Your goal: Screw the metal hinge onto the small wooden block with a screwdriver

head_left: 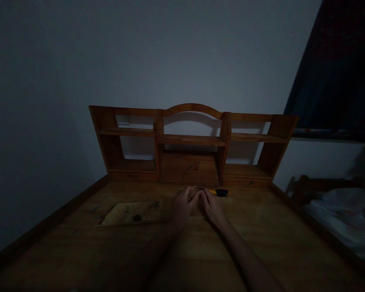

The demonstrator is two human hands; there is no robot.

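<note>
Left hand [184,205] and right hand [212,206] basically meeting, can't tell if the fingers pinch anything, yellow-and-black handle [221,192] just beyond.

Two hands [182,205] [212,206]; beyond the right, one yellow-and-black handle [222,192]; left of both, one pale patch [118,213]; farther, one shelf unit [191,140].

The left hand [182,206] and right hand [212,206] are bare, with slender fingers [187,191] and smooth, rounded backs. Narrow wrists [222,224] lead into the right forearm [246,250] and left forearm [159,242], both bare too and thickening away from the far edge of the desk [267,211]. The right one has a clean, even outline; the left one dissolves into shadow. Nails and finer markings are too dark to tell.
</note>
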